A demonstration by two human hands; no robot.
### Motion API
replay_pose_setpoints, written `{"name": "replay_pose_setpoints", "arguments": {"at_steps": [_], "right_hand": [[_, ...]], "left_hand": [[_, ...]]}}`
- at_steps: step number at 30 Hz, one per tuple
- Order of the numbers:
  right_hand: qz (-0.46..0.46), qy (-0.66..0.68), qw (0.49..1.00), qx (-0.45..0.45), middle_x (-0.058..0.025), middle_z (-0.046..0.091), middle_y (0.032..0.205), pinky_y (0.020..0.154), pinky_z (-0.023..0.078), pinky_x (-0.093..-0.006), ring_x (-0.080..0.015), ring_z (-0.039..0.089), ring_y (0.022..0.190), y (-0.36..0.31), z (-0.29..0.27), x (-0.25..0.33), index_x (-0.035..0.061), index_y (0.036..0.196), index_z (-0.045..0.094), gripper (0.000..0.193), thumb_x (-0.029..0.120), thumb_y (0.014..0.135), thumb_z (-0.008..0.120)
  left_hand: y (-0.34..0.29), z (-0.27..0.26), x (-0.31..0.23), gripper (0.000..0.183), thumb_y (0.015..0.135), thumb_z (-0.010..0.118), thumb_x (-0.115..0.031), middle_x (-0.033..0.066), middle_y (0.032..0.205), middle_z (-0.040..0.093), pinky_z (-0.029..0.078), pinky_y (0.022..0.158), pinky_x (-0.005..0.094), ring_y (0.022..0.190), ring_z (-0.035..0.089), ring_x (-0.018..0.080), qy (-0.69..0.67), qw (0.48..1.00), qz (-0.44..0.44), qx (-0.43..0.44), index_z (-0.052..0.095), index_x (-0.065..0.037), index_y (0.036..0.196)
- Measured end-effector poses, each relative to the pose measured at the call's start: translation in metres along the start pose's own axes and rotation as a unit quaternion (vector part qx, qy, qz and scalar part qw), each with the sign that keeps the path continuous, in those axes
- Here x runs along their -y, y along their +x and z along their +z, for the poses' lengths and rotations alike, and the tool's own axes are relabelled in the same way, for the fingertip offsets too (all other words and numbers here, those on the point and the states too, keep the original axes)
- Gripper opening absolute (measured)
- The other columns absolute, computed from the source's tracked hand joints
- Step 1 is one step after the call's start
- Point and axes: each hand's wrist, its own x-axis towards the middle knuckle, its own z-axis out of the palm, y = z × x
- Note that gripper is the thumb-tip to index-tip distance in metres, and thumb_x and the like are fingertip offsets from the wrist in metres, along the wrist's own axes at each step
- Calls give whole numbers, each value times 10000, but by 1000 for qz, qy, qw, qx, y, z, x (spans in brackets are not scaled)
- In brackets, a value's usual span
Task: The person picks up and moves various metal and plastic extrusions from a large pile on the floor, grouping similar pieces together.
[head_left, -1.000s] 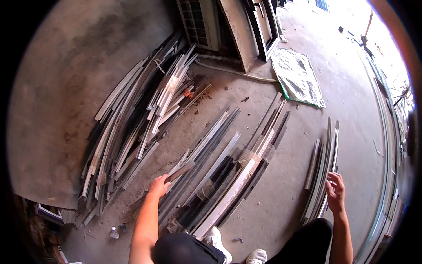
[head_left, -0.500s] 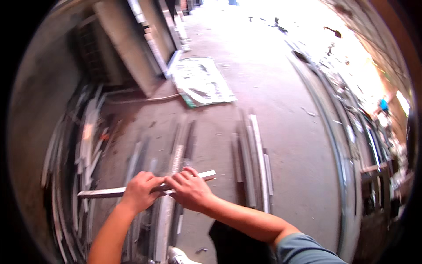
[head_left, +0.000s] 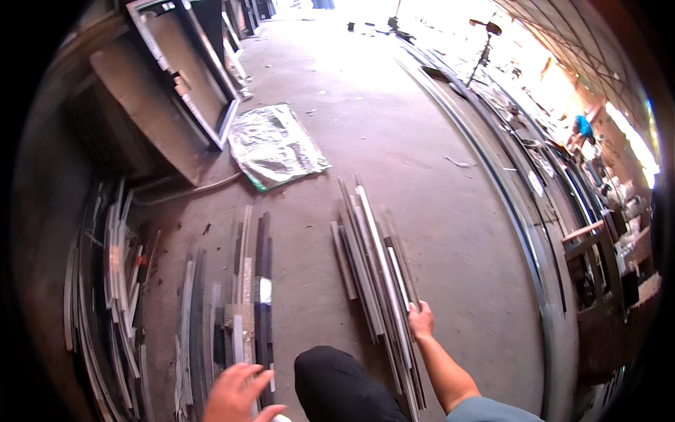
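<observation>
"Stretching ahead of you is the concrete floor [head_left: 436, 211]. What stands out on it?"

"Far left of you, a heap of long strips [head_left: 116, 257]. Right of that, a middle pile [head_left: 247, 281], and beyond your bent knee [head_left: 337, 383], a right-hand pile [head_left: 370, 267]. All three run roughly away from you. A crumpled silver sheet [head_left: 275, 144] lies flat past the middle pile."

"And your hands?"

"Your left hand [head_left: 235, 395] is at the near end of the middle pile, its fingers spread wide, thumb well apart, with nothing in them. Whether it brushes a strip, I can't tell. Your right hand [head_left: 422, 322] is at the outer side of the right-hand pile, fingers bent."

"Where's the strip by those fingers?"

"Your outermost strip [head_left: 402, 253], narrow and brownish, runs beyond your right fingertips [head_left: 415, 307], which meet its edge. I can't tell whether you're pinching it or merely resting against it."
</observation>
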Motion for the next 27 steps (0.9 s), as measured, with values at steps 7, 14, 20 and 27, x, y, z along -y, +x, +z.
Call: {"name": "replay_pose_setpoints", "arguments": {"at_steps": [7,14,20,27], "right_hand": [[10,-146,988,53,-207,553,1399,1102,448,-473,-389,548,1281,38,28,-100,91,1427,553,579,255,899,727],[-230,36,967,103,-214,536,1405,1144,380,-426,-348,498,1334,-35,30,75,-19,1457,487,526,163,988,638],[-345,63,890,291,-173,507,1429,1177,341,-402,-310,470,1371,-216,-76,235,9,1437,496,468,46,981,592],[-495,-54,784,370,-237,515,1435,1134,393,-489,-430,494,1331,-334,-150,273,-6,1388,526,485,56,919,632]], "left_hand": [[29,70,39,656,963,658,-468,212,1299,608,460,1045,483,1245,565,387,5,966,-37,255,523,-34,1436],[26,66,58,639,953,675,-443,180,1259,616,436,1045,466,1201,579,361,-8,986,-46,161,525,-62,1443],[38,55,61,589,958,660,-420,179,1291,606,419,1074,469,1241,561,347,-50,988,-140,-30,549,-64,1414],[0,73,23,529,974,637,-373,147,1263,632,434,1059,488,1220,580,337,-135,955,-264,-3,561,-75,1405]]}}
